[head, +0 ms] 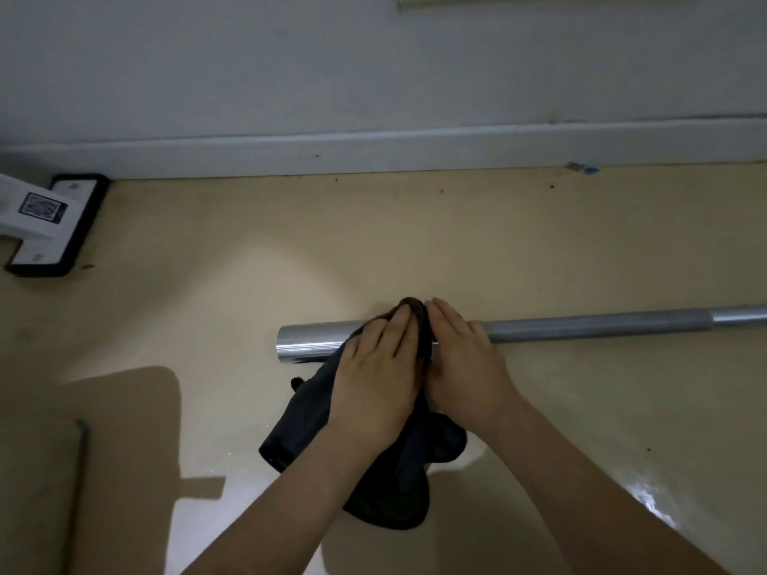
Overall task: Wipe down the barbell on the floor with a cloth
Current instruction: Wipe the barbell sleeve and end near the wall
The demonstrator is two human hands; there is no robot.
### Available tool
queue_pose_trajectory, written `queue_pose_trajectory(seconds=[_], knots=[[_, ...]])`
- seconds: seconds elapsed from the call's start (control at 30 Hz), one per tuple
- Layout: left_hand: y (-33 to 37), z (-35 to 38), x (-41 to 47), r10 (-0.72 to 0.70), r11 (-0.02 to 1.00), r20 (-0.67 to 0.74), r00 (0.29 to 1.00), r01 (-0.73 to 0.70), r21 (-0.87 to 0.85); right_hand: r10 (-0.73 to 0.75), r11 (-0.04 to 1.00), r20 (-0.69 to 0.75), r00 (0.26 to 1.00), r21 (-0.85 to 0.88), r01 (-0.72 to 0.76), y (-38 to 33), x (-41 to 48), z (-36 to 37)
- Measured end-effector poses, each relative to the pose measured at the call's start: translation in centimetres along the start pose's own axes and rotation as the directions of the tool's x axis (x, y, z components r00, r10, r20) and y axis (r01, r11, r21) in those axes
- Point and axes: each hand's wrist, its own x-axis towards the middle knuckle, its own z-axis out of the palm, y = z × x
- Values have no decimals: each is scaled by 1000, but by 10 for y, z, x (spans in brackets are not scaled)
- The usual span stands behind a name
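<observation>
A bare steel barbell (pixel 581 327) lies on the beige floor (pixel 539 242), running left to right roughly parallel to the far wall; its shiny, thicker chrome sleeve (pixel 311 340) ends left of the middle of the view, and its duller grey shaft runs off the right edge, turning bright again just before it does; a dark cloth (pixel 303 417) is draped over the bar where sleeve meets shaft, bunched into a small peak on the far side and trailing in loose folds across the floor towards the person; the left hand (pixel 382 367) lies flat on the cloth over the bar, fingers straight and close together, pressing the fabric down and curling round nothing; the right hand (pixel 465 363) sits just beside it on the right, touching it, fingers likewise straight and together, laid across the shaft with the tips reaching past the bar's far side; whether its palm rests on cloth or on bare metal cannot be told; both forearms come in bare from the near edge; at the far left a white flat mop head (pixel 54 222) with a black rim and a square printed label rests on the floor near the white skirting board (pixel 373 151); a small blue scrap (pixel 589 170) lies against the skirting at the far right; the floor shows a glossy reflection at the near right.
</observation>
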Motion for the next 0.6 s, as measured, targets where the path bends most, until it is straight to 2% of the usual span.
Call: queue_pose_trajectory(seconds=[0.13,0.23,0.33,0.37,0.5,0.6], knots=[[-14,0,1,68,975,44,997,-76,209,-30,995,0,1000,-94,30,5,2,-1],[-45,-14,5,-19,956,35,999,8,293,-24,991,-19,1000,-133,21,5,5,-2],[-61,-24,2,-119,959,-12,993,119,257,-11,995,-17,1000,-100,10,2,8,-2],[-53,-21,6,-109,968,-14,994,110,224,-22,994,-15,1000,-105,20,2,10,-2],[-3,-2,10,73,989,97,993,-85,120,-52,992,0,999,-116,52,2,13,-5],[-41,-15,-6,116,969,141,983,-143,200,-61,987,14,998,-149,62,2,13,-8]])
